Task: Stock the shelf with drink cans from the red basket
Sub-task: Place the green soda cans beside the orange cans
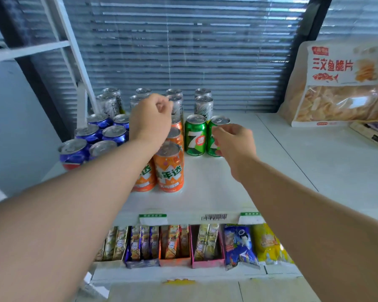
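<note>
ok so the right hand's (234, 144) fingers (222, 130) and thumb are curved in a C round the side of the right green can (220, 120), narrow grip, and the can is standing upright on the shelf (205, 188). It's touching or just about touching the other green can (195, 136) on its left, the two making a short row. The left hand (150, 118) is up over the orange cans (170, 168) with its fingers (164, 104) curled into a loose fist, and I can't see anything in them. The orange cans run in two lines front to back right beside the green ones, and the forearm covers part of them. Left of that is a bunch of blue cans (114, 134) packed together near the shelf's left edge, and along the back there are silver cans (203, 105) in pairs, up against the window blinds (183, 51). Everything's upright. Off to the right, well apart from the drinks, a big bag of crisps (340, 83) leans at the back. The shelf below has boxes of little snack packs (172, 243) lined up in a row, with price tags (153, 219) on the edge above them.
</note>
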Tool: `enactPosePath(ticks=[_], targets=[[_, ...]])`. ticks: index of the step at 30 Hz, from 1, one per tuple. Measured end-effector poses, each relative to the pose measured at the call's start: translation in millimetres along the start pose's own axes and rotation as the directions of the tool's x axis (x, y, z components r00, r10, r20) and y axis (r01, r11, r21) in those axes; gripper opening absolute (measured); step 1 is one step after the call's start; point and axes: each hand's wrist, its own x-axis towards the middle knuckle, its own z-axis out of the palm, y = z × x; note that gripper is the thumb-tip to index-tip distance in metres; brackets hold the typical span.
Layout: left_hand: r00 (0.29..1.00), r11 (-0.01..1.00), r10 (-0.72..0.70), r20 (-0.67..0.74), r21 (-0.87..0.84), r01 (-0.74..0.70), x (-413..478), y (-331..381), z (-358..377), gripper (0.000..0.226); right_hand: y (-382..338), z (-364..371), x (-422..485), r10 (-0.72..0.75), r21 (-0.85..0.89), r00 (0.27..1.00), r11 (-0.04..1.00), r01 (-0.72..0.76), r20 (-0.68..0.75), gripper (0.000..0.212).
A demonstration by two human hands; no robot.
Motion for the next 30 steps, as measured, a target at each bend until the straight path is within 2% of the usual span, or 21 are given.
enactPosePath(ticks=[3, 7, 13, 16, 18, 20, 26, 30], targets=[[0.997, 0.995, -0.043, -0.057, -0.088, 0.038, -26.7, -14.7, -34.2, 0.022, -6.9, 18.1, -39.6, -0.03, 0.025, 0.998, 0.999, 0.029, 0.053, 0.015], [0.984, 0.974, -0.172, -0.046, -0.157, 0.163, -62.6, -51.3, -90.2, 0.021, -17.4, 44.9, -99.5, -0.079, 0.029, 0.995, 0.997, 0.077, 0.066, 0.013], [0.92, 0.905, -0.319, 0.228, -0.215, 0.367, -144.0, -116.3, -174.7, 0.023, -17.4, 99.3, -210.4, -0.004, 0.082, 0.99, 0.997, -0.008, 0.143, 0.014], [0.886, 0.874, -0.37, 0.278, -0.218, 0.434, -182.2, -153.4, -199.5, 0.029, -1.1, 134.4, -255.8, 0.057, 0.093, 0.98, 0.993, -0.075, 0.189, 0.023], [0.862, 0.844, -0.426, 0.276, -0.222, 0.488, -207.0, -183.1, -206.6, 0.031, 22.3, 158.9, -280.3, 0.086, 0.088, 0.976, 0.991, -0.105, 0.201, 0.028], [0.838, 0.809, -0.468, 0.281, -0.246, 0.534, -231.5, -209.1, -208.4, 0.022, 52.9, 178.4, -298.3, 0.096, 0.069, 0.971, 0.991, -0.114, 0.219, 0.033], [0.738, 0.712, -0.6, 0.308, -0.216, 0.669, -332.8, -309.9, -195.7, 0.019, 182.9, 211.3, -349.1, 0.192, -0.03, 0.94, 0.981, -0.192, 0.282, 0.035], [0.674, 0.67, -0.684, 0.279, -0.125, 0.731, -399.5, -376.0, -174.7, 0.035, 273.8, 217.4, -365.0, 0.28, -0.124, 0.926, 0.959, -0.256, 0.255, 0.027]])
